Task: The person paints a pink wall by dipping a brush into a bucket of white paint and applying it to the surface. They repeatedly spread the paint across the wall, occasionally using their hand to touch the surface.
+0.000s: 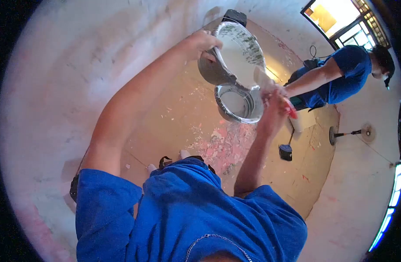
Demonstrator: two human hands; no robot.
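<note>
Watching this on my feed: the left hand [204, 43] is clamped on the rim of a bucket [239, 52] of white compound, tipped over right above the metal pail [237, 105] on the floor [174, 118]. The right hand [274, 107] is wrapped round a red-handled scraper [292, 112], just above the pail's far edge.

My worry is that one-handed rim grip. The stuff looks thick, so if it lets go in one lump the bucket could twist and slop past the pail, or the pail could tip. A co-worker [336, 78] crouches just beyond the pail, within splash range I'd guess.

Hard to read: the blade is white on white, I can't tell how full the pail is, and the black thing [286, 152] beside the pail I can't identify. The fisheye bends everything.
</note>
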